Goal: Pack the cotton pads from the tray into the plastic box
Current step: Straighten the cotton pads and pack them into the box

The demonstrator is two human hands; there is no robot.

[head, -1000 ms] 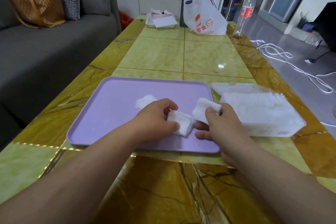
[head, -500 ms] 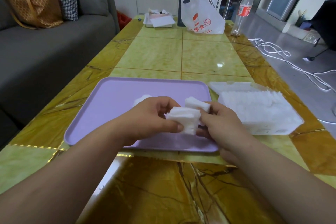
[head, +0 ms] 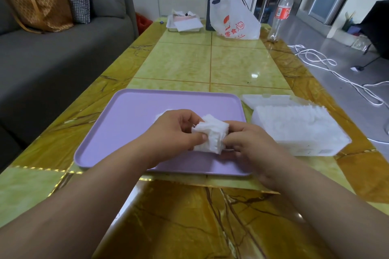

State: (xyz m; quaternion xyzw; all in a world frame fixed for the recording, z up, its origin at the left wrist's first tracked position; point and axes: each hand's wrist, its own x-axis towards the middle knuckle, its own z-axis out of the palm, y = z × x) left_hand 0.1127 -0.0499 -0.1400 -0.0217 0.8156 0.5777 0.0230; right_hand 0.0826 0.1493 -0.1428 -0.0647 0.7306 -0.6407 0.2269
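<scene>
A lilac tray (head: pixel 130 124) lies on the tiled table in front of me. Above its right half, a stack of white cotton pads (head: pixel 211 135) is pinched from both sides by my left hand (head: pixel 174 132) and my right hand (head: pixel 248 143). A bit of another white pad (head: pixel 161 114) peeks out on the tray behind my left hand. To the right of the tray stands the clear plastic box (head: pixel 299 130), packed with white pads, its lid (head: pixel 267 99) open and lying flat behind it.
At the table's far end are a white plastic bag (head: pixel 233 19), a dark flask (head: pixel 212 6), a small white tray with papers (head: pixel 185 23) and a clear bottle (head: pixel 281 12). A grey sofa (head: pixel 52 54) runs along the left. White cables (head: pixel 328 69) lie on the floor at right.
My two hands came together: the pad in my right hand has joined those in my left, forming one stack held by both, lifted slightly above the tray.
</scene>
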